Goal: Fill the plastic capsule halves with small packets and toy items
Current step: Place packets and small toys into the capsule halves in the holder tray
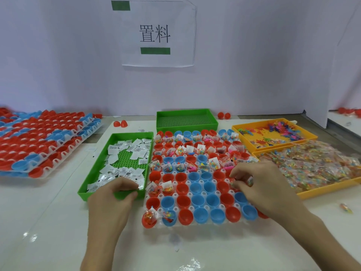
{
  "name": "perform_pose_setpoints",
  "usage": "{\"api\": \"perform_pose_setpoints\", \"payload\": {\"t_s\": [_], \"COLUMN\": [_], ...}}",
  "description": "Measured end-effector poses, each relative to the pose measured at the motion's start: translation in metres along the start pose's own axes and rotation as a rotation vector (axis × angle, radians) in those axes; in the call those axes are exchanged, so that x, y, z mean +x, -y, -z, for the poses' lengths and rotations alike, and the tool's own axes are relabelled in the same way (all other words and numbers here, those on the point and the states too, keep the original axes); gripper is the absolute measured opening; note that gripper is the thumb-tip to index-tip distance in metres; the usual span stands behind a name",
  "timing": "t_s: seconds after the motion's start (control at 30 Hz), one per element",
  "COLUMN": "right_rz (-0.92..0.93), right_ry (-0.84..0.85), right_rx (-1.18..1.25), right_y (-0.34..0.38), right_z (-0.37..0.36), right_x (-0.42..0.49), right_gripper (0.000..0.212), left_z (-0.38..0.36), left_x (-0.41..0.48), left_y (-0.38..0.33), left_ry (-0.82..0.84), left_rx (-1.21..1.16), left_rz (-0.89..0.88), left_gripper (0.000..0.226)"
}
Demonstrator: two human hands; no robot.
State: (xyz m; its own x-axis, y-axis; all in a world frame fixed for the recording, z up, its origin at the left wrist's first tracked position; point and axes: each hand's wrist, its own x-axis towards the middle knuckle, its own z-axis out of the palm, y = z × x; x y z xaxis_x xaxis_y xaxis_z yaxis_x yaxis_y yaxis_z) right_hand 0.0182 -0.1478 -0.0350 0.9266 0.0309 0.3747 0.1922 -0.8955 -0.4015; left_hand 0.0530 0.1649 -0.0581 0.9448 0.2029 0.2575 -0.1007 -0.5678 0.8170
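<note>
Nearest, empty red and blue capsule halves [197, 199] line the rack's [195, 225] near rows, open for dropping. The left hand [115, 194] pinches a white packet [140, 186] at the green tray's [91, 178] near right corner. The right hand [257, 182] clutches bead packets [250, 180] over the rack's right edge, beside their orange tray [320, 190]. Most far-row cups already hold packets.

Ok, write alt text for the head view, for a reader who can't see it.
A person's right hand pinches colourful packets over rows of red and blue capsule halves; the left hand picks white packets from a green tray. Most far rows hold packets.
</note>
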Motion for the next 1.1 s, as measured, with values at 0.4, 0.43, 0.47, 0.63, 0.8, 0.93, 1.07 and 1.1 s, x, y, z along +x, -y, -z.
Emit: {"api": "perform_pose_setpoints", "payload": {"t_s": [0.4,0.43,0.47,0.63,0.8,0.93,1.07,1.1], "right_rz": [-0.009,-0.017,-0.039,-0.329,-0.554,-0.579,-0.612,-0.615], "right_ry": [-0.023,-0.061,-0.113,-0.152,0.08,0.067,0.071,0.067], "right_rx": [0.039,0.074,0.127,0.538,0.682,0.575,0.579,0.576], "right_y": [-0.001,-0.003,-0.005,-0.032,-0.042,-0.042,-0.038,-0.036], "right_z": [0.005,0.009,0.015,0.041,0.032,0.023,0.019,0.018], "right_x": [-0.002,-0.003,-0.004,0.003,0.002,0.001,0.002,0.002], "right_gripper": [0.026,0.027,0.027,0.018,0.053,0.036,0.034,0.033], "left_z": [0.016,0.014,0.011,0.002,0.0,0.0,0.002,0.004], "left_x": [-0.001,-0.006,-0.011,-0.042,-0.05,-0.029,-0.026,-0.024], "left_y": [0.016,0.015,0.015,0.019,0.029,0.023,0.007,0.005], "left_ry": [-0.122,-0.186,-0.268,-0.198,0.141,0.278,0.366,0.368], "left_rx": [-0.015,-0.079,-0.185,-0.861,-1.057,-1.151,-1.167,-1.175], "left_rz": [-0.029,-0.033,-0.042,0.186,0.53,0.741,0.787,0.793], "left_gripper": [0.036,0.035,0.033,0.027,0.037,0.055,0.028,0.031]}}
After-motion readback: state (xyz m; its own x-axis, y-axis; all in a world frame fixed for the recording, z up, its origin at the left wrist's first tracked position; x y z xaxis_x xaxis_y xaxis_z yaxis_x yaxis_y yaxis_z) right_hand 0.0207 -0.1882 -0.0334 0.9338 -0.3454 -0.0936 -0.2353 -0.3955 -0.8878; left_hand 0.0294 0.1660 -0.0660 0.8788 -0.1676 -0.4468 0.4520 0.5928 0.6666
